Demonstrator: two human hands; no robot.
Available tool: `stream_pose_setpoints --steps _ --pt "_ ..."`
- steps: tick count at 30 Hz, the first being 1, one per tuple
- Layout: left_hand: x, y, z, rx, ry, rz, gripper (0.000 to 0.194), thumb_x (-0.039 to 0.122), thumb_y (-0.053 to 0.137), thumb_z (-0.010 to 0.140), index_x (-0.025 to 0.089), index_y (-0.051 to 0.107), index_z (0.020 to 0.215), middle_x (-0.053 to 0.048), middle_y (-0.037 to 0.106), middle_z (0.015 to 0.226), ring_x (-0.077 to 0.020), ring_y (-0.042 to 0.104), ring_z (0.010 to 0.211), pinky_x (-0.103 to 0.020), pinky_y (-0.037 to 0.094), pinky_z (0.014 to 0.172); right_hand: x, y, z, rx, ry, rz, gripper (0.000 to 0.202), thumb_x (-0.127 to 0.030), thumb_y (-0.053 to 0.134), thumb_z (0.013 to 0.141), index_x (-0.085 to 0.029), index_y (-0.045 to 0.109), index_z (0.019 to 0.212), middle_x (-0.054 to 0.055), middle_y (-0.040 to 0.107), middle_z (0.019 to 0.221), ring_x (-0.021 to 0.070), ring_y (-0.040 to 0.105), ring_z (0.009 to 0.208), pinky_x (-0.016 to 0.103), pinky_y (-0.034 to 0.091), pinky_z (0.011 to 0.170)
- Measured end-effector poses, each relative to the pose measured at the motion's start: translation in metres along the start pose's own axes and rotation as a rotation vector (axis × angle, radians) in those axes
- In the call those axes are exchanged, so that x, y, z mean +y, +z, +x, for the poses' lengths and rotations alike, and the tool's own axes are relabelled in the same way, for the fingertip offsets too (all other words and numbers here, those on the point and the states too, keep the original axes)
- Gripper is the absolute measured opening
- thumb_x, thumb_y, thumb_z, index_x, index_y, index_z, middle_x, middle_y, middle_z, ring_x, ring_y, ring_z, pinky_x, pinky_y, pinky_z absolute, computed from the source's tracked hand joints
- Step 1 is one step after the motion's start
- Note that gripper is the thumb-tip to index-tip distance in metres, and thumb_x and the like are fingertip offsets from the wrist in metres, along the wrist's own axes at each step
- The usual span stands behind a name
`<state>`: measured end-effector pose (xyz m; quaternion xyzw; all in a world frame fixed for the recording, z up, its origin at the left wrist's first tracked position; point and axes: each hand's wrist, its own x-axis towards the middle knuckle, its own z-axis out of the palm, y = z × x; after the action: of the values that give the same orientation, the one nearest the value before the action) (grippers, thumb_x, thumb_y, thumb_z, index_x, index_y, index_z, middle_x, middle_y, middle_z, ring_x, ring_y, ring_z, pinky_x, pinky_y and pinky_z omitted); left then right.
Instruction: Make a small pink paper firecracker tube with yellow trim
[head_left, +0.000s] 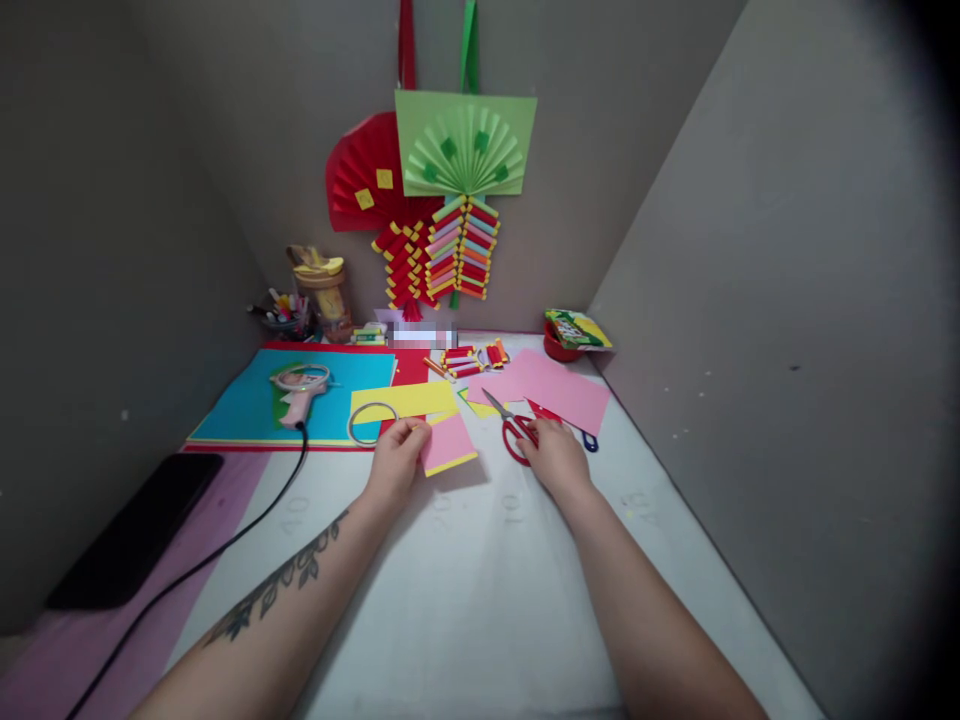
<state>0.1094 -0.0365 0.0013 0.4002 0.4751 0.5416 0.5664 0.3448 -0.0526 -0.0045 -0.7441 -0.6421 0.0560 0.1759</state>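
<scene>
Between the thumb and fingers of my left hand [397,462] is a pink paper piece [448,444] with yellow along its lower edge. My right hand [556,458] is at the red-handled scissors [516,435], its fingers curled at the handles; the blades point away to the upper left and look slightly parted. Behind my left hand a roll of tape [352,425] overlaps a yellow paper strip [405,400]. Pink paper sheets [562,388] lie beyond my right hand, with a piece of red paper under them near my fingers.
Blue paper [240,400] with a corded glue gun [301,400] on it lies at left, near a black tablet-like slab [139,530]. Small paper rolls [461,362] and a red bowl [561,345] stand behind. Paper fans [469,150] hang on the wall.
</scene>
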Motion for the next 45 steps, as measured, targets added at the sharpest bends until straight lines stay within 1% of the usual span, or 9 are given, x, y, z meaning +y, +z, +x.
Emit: stream_pose_setpoints --steps 4,7,12,16,20,24,28,32,45 --pt "0.002 0.001 -0.003 0.006 0.021 0.008 0.019 0.031 0.067 0.066 0.015 0.056 0.066 0.004 0.052 0.061 -0.0072 0.044 0.053 -0.017 0.033 0.049 -0.005 -0.001 -0.004 0.078 -0.021 0.117 0.034 -0.027 0.050 0.079 -0.011 0.059 0.108 0.018 0.060 0.107 0.0302 0.055 0.096 0.043 0.042 0.082" --pt "0.004 0.001 -0.005 0.017 0.034 0.021 0.018 0.031 0.066 0.065 0.016 0.056 0.066 0.004 0.053 0.061 -0.0080 0.045 0.054 -0.018 0.034 0.050 -0.010 0.005 -0.006 0.156 -0.023 0.485 0.036 -0.031 0.051 0.078 -0.014 0.058 0.110 0.015 0.058 0.109 0.0258 0.056 0.092 0.041 0.043 0.083" --pt "0.006 -0.001 -0.003 0.048 0.088 0.045 0.018 0.031 0.066 0.066 0.016 0.056 0.065 0.004 0.053 0.061 -0.0087 0.046 0.055 -0.019 0.035 0.052 -0.035 0.010 -0.017 -0.194 0.182 1.315 0.041 -0.036 0.064 0.067 -0.018 0.059 0.103 0.005 0.062 0.086 0.0138 0.054 0.064 0.029 0.044 0.063" --pt "0.010 -0.007 0.001 0.111 0.149 0.025 0.017 0.031 0.064 0.067 0.016 0.055 0.064 0.003 0.053 0.061 -0.0097 0.047 0.056 -0.020 0.036 0.051 -0.053 -0.001 -0.029 -0.364 0.198 1.558 0.042 -0.026 0.072 0.059 -0.018 0.061 0.099 0.000 0.056 0.079 0.0073 0.045 0.057 0.022 0.037 0.055" --pt "0.019 -0.012 0.005 0.185 0.191 0.018 0.018 0.032 0.063 0.066 0.017 0.055 0.062 0.002 0.053 0.064 -0.0110 0.048 0.057 -0.021 0.036 0.051 -0.058 -0.008 -0.036 -0.434 0.100 1.528 0.044 -0.033 0.070 0.061 -0.020 0.058 0.102 -0.001 0.052 0.075 0.0083 0.043 0.058 0.022 0.035 0.053" --pt "0.029 -0.015 0.002 0.193 0.239 0.102 0.016 0.032 0.062 0.067 0.017 0.056 0.065 0.001 0.053 0.066 -0.0121 0.049 0.061 -0.022 0.037 0.053 -0.059 -0.008 -0.040 -0.359 0.003 1.247 0.028 -0.040 0.067 0.066 -0.020 0.051 0.077 -0.004 0.048 0.066 0.0089 0.043 0.056 0.021 0.036 0.052" --pt "0.038 -0.014 -0.009 0.205 0.311 0.193 0.015 0.028 0.060 0.070 0.018 0.052 0.062 0.002 0.049 0.064 -0.0113 0.045 0.062 -0.021 0.036 0.055 -0.063 -0.008 -0.046 -0.478 -0.009 1.128 0.030 -0.048 0.055 0.075 -0.020 0.044 0.075 -0.004 0.048 0.061 0.0097 0.047 0.050 0.023 0.040 0.049" --pt "0.048 -0.009 -0.022 0.204 0.346 0.244 0.017 0.026 0.058 0.072 0.018 0.048 0.061 0.003 0.047 0.063 -0.0103 0.042 0.061 -0.020 0.034 0.055 -0.066 -0.008 -0.052 -0.460 -0.098 1.038 0.035 -0.053 0.054 0.076 -0.018 0.047 0.072 -0.002 0.049 0.060 0.0111 0.049 0.053 0.024 0.041 0.051" --pt "0.058 0.004 -0.041 0.119 0.350 0.342 0.017 0.024 0.056 0.073 0.018 0.048 0.059 0.003 0.046 0.056 -0.0096 0.040 0.054 -0.020 0.032 0.048 -0.074 -0.005 -0.060 -0.545 -0.043 1.000 0.022 -0.037 0.054 0.078 -0.018 0.048 0.069 -0.004 0.050 0.051 0.0093 0.045 0.042 0.020 0.035 0.041"
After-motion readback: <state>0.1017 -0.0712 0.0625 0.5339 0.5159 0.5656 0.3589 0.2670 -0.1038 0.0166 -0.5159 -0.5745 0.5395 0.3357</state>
